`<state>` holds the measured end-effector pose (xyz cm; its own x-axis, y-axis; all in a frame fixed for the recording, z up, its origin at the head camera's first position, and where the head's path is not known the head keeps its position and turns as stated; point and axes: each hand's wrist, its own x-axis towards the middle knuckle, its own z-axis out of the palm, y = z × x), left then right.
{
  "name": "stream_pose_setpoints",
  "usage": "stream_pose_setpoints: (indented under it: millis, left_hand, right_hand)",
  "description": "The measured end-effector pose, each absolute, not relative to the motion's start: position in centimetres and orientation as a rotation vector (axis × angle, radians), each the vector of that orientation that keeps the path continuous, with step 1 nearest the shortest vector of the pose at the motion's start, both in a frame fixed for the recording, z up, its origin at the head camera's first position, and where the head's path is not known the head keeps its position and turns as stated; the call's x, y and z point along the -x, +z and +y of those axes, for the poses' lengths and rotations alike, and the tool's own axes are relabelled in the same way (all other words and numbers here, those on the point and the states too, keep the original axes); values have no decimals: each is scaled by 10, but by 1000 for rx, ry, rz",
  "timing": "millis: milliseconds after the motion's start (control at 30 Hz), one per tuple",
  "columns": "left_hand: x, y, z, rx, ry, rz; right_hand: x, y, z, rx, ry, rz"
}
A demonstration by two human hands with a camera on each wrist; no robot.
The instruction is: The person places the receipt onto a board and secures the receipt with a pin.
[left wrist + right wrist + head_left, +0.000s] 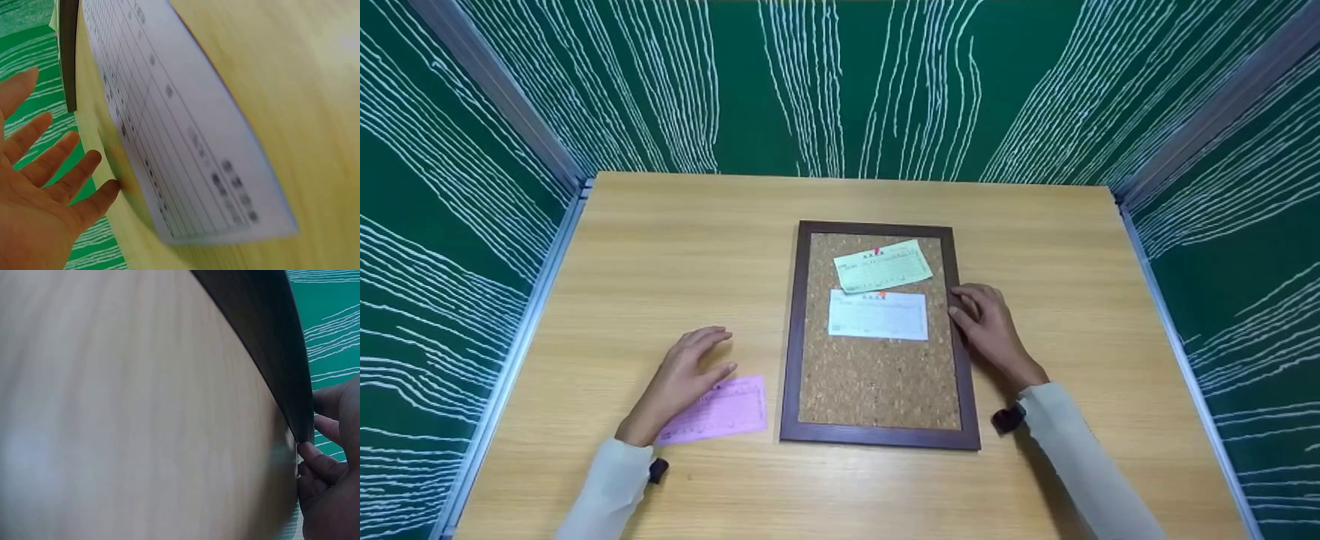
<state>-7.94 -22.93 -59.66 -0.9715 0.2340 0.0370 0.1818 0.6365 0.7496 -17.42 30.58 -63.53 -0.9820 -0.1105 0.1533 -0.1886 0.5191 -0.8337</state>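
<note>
A cork board [877, 382] in a dark brown frame lies flat on the table. Pinned to it are a green slip [885, 270], tilted, and below that a white slip [877, 319]. My right hand [994, 330] holds the frame's right side with bent fingers; in the right wrist view fingertips [308, 451] meet the frame's dark edge [275, 343]. Left of the board a pink printed slip [727, 412] lies on the table. My left hand [679, 379] is over its left part, fingers spread and holding nothing; the left wrist view shows the palm [34, 219] beside the slip [169, 124].
A red pin [876, 251] sits at the green slip's top and an orange pin [882, 294] at the white slip's top. The wooden table [697, 240] is bounded by green panels [1020, 75] with white wavy lines at the back and both sides.
</note>
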Motion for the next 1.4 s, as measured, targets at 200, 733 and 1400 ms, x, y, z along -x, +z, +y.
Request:
stream_pose_setpoints:
  millis: [200,733,1400]
  left_hand:
    - [65,-598,-242,-285,1257,2823]
    - [36,-608,-264,-283,1269,2944]
    - [20,-616,-286,-212,1204,2999]
  right_hand:
    - [174,-636,305,-278,1493,-2659]
    - [174,-635,306,-288,1429,-2677]
    - [174,-636,307,-286,1473,-2654]
